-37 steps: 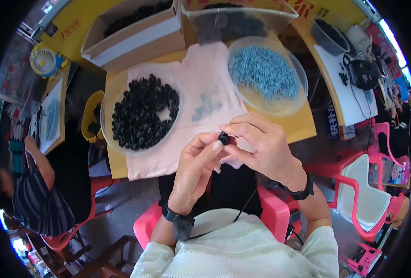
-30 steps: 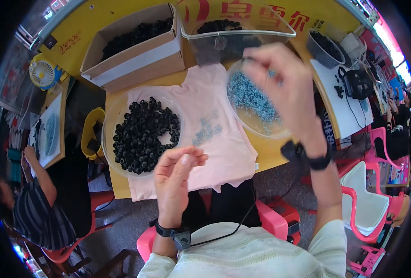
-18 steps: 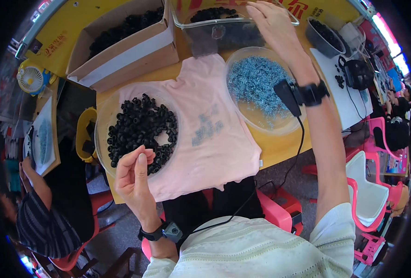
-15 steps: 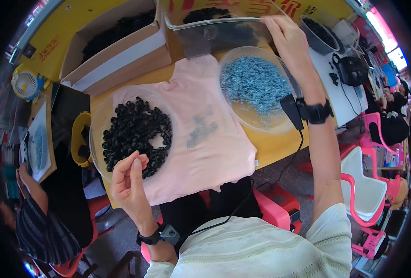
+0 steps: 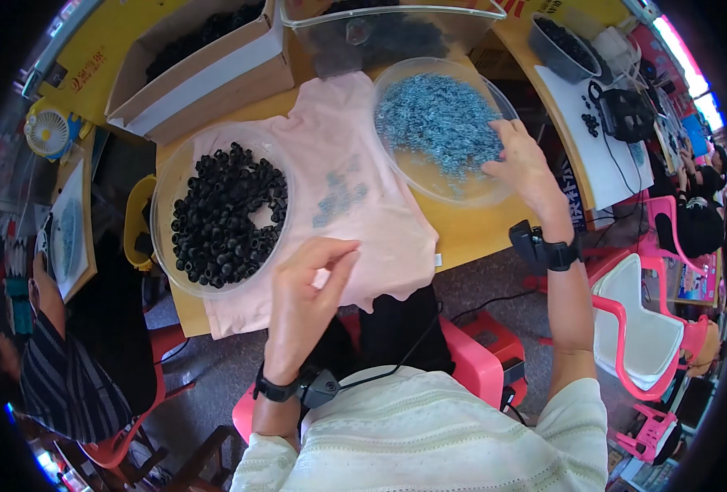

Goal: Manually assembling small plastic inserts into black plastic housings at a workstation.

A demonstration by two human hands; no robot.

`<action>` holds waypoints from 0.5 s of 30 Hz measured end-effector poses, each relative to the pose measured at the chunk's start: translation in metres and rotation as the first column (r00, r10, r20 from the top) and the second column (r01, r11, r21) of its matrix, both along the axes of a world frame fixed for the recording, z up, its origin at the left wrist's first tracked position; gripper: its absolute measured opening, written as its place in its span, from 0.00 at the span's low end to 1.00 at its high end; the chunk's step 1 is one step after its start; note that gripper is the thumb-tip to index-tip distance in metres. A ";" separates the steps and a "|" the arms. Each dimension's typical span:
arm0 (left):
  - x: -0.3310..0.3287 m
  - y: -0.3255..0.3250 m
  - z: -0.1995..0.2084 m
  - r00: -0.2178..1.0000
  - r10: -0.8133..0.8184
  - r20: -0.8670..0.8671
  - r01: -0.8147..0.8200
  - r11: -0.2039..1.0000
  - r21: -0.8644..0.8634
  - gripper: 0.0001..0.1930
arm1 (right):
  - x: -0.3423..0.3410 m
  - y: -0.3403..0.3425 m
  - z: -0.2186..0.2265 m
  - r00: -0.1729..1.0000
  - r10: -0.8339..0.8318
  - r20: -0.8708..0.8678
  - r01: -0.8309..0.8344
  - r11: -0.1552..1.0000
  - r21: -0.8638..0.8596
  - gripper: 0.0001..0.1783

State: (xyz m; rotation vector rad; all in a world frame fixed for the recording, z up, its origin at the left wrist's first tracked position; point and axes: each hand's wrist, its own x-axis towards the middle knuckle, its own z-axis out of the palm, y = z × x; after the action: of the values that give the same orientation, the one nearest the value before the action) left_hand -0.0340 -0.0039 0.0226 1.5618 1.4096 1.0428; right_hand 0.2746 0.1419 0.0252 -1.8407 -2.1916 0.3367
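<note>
My left hand (image 5: 306, 291) hovers over the lower part of a pale pink garment (image 5: 396, 217), its thumb and fingertips pinched together. Whatever may be between them is too small to make out. At the right rim of a round clear tray (image 5: 429, 187), my right hand (image 5: 526, 164) has its thumb and fingers apart, with nothing visible in them. This tray bears a heap of tiny blue-grey pieces (image 5: 433, 115). Left of my left hand, another round clear tray (image 5: 167, 176) holds many small black hollow caps (image 5: 224, 213). A few blue-grey pieces (image 5: 340, 195) lie on the garment.
Behind the trays stand a cardboard box (image 5: 208, 78) of black parts and a clear plastic bin (image 5: 380, 45). A grey bowl (image 5: 564, 51) sits at the far right. Pink chairs (image 5: 638, 328) stand right, and another person's arm (image 5: 50, 307) is at left.
My right hand has come down from the clear bin's rim to the tray of blue-grey pieces. My left hand has moved right, from the black caps to over the garment. The view has shifted slightly.
</note>
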 end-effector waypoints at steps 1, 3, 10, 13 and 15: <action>0.009 0.002 -0.001 0.999 -0.035 0.015 0.035 0.999 -0.006 0.11 | -0.002 0.001 0.000 0.998 -0.010 -0.055 0.010 1.000 -0.011 0.32; 0.025 0.008 -0.001 0.996 -0.079 0.041 0.079 0.997 0.000 0.11 | -0.009 0.000 0.003 0.986 -0.040 -0.160 0.034 0.999 -0.039 0.30; 0.062 0.030 -0.001 0.996 -0.094 0.003 0.093 0.987 0.129 0.14 | 0.003 -0.016 0.030 0.980 0.098 -0.175 -0.103 0.995 -0.018 0.19; 0.071 0.038 -0.003 0.994 -0.066 -0.084 0.081 0.980 0.183 0.15 | 0.014 -0.020 0.029 0.977 0.169 0.133 -0.169 0.986 -0.012 0.16; 0.075 0.043 -0.012 0.991 -0.026 -0.134 0.060 0.966 0.253 0.14 | 0.012 -0.017 0.024 0.949 0.213 0.234 -0.221 0.975 0.009 0.16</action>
State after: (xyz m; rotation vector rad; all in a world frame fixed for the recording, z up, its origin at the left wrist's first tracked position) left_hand 0.0406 0.0392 0.0108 1.8681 1.3611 1.1515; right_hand 0.2866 0.1251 0.0495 -1.6977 -2.5489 0.1274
